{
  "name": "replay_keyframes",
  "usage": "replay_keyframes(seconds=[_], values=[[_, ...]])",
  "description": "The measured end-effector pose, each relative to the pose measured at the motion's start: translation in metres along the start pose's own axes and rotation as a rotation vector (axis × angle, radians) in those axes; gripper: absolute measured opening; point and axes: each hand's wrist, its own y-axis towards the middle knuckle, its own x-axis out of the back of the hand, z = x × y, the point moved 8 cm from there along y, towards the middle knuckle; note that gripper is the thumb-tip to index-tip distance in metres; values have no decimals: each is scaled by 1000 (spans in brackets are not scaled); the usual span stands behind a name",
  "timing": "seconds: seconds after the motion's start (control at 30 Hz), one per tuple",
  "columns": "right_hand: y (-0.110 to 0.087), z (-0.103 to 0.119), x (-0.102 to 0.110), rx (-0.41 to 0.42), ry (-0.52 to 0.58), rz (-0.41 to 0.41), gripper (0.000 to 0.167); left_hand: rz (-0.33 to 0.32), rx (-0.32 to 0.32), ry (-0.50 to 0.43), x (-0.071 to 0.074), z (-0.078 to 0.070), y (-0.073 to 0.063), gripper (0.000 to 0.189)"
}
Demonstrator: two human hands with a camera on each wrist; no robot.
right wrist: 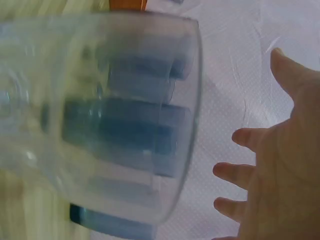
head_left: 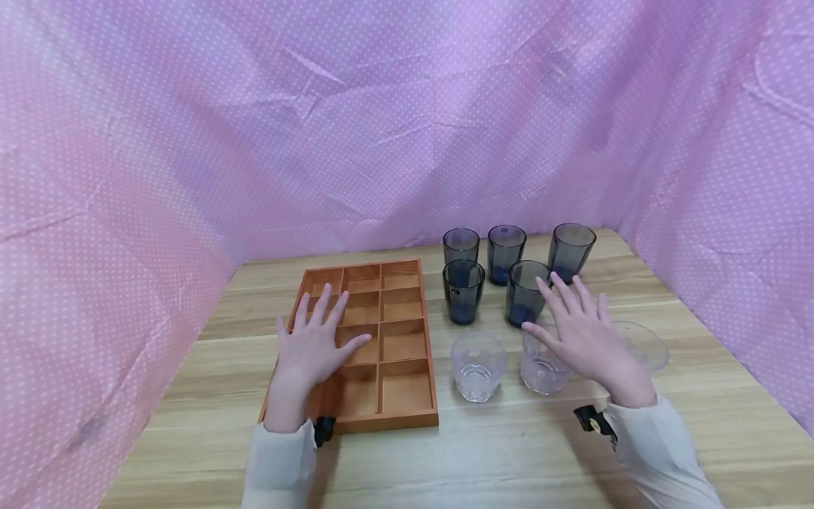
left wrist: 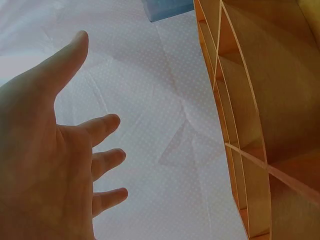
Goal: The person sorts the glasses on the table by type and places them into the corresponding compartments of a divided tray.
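My left hand (head_left: pixel 311 350) hovers with spread fingers over the left side of a wooden divided tray (head_left: pixel 407 417). Its palm and fingers hold nothing in the left wrist view, where the tray's dividers (left wrist: pixel 257 160) stand to the right. On the other side, my right hand (head_left: pixel 588 339) spreads its fingers above the clear glasses. It overlaps one clear glass (head_left: pixel 540 371) and part of another (head_left: pixel 645 346) in the head view. A clear glass (right wrist: pixel 30 150) fills the left of the right wrist view, beside the hand, with dark glasses showing through it.
Several dark blue-grey glasses stand upright behind the clear ones, among them a front-left one (head_left: pixel 463 293) and a far-right one (head_left: pixel 571 251). Another clear glass (head_left: pixel 478 367) is right of the tray. A dotted pink-purple cloth (head_left: pixel 407 141) walls in the wooden table (head_left: pixel 496 459).
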Motion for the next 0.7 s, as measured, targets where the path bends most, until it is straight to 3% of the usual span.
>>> replay_keyframes(seconds=[0.17,0.33,0.57,0.7], values=[[-3,8,4,64,82,-118,77,-5,-34,-77,-1,4,-6,84],[-9,12,11,86,187,-241,71,-3,-135,-208,-1,7,-12,79],[-14,17,9,85,382,-247,66,40,-247,-446,-8,19,-16,84],[-16,19,7,90,463,-268,62,101,-306,-620,-13,27,-18,87]])
